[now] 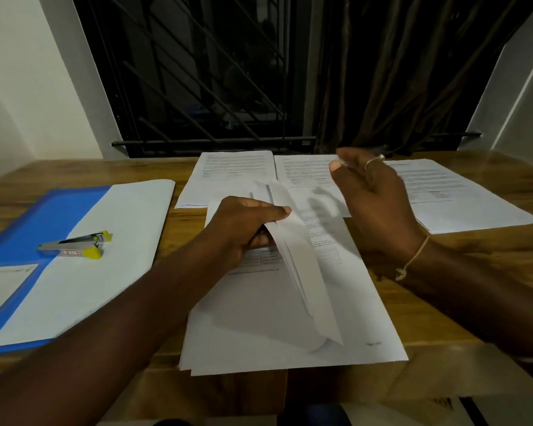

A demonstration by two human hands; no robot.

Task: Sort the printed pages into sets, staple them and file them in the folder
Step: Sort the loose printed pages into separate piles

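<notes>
Under the left hand (246, 229): stack of pages (259, 342), top sheets (302, 272) lifted.
Left hand grips the top sheets; right hand (379, 204) hovers relaxed (slightly blurred), holding nothing. Folder (43, 216) and stapler (74, 245) lie further left.

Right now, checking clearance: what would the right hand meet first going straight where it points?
The right hand points away above the middle page set; likely the curtain first, depth unclear.

Raised pages (302, 265) in the left hand (243, 229) over the stack (259, 342), right hand (379, 204) alongside.
</notes>
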